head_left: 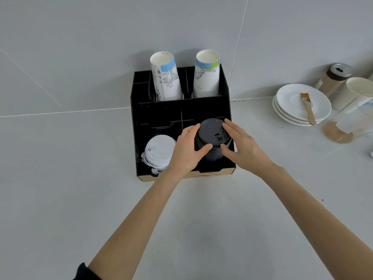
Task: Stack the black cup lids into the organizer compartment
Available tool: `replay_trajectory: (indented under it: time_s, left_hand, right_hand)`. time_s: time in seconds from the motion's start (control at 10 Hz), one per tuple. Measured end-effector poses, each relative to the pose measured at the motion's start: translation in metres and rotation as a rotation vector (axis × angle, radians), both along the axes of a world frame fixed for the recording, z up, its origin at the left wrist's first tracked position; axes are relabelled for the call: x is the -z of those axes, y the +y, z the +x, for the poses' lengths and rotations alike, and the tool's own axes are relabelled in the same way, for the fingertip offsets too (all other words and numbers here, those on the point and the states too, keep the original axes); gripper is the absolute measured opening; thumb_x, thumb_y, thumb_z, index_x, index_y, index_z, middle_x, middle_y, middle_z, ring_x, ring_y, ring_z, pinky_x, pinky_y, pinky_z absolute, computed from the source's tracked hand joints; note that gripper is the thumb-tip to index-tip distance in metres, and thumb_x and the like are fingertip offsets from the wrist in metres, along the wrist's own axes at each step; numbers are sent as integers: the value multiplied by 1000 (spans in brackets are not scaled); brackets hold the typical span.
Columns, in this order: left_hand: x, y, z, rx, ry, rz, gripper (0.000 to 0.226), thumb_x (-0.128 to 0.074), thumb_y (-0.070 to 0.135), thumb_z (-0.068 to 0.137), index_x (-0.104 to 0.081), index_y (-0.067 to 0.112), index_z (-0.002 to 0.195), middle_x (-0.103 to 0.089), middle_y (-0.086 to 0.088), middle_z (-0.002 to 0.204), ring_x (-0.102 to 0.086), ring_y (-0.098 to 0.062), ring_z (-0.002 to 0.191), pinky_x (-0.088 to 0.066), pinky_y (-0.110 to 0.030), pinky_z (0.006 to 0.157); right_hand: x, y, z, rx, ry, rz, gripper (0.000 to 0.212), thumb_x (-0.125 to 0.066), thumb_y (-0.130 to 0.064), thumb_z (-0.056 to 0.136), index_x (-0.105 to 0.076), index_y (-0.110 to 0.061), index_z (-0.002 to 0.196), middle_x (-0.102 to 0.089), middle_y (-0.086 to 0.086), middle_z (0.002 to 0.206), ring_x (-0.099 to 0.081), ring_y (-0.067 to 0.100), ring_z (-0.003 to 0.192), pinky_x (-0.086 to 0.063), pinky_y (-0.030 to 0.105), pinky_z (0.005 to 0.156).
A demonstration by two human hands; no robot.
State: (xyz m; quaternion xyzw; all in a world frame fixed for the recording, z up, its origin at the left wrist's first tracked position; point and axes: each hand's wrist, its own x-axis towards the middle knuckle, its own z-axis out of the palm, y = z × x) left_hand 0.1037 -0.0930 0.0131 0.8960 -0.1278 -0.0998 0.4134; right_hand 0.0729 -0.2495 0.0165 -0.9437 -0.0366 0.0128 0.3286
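A stack of black cup lids (pixel 212 136) stands in the front right compartment of the black organizer (pixel 161 110) against the wall. My left hand (pixel 188 149) wraps the stack's left side, thumb across its front. My right hand (pixel 240 145) cups the right side, fingers along the top lid's rim and thumb on the front. The lower lids are hidden behind my thumbs and the compartment wall. A stack of white lids (pixel 159 151) fills the front left compartment.
Two stacks of printed paper cups (pixel 166 77) (pixel 206 74) stand upside down in the organizer's back slots. To the right lie stacked white plates (pixel 292 110) with a brush (pixel 307 108), a shaker jar (pixel 335 77), a white cup (pixel 355 91) and a clear container (pixel 353 120).
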Motion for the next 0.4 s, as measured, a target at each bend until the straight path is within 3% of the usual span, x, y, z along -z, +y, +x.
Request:
replay_trajectory:
  time_s: [0.2, 0.4]
  left_hand:
    - [-10, 4, -2, 63, 33, 42, 75, -59, 28, 84, -12, 12, 140, -24, -10, 149, -29, -24, 136, -30, -40, 111]
    - [-28, 13, -1, 10, -109, 195, 78, -52, 39, 86, -4, 12, 141, -6, -13, 155, -9, -27, 143, -17, -46, 116]
  right_hand:
    - [-4, 6, -8, 22, 28, -16, 57, -49, -13, 87, -23, -9, 137, -17, 12, 152, -19, 27, 139, -24, 40, 115]
    - [-22, 13, -8, 14, -3, -243, 63, -48, -27, 89, -14, -17, 140, -4, 14, 154, 2, 29, 142, -5, 45, 116]
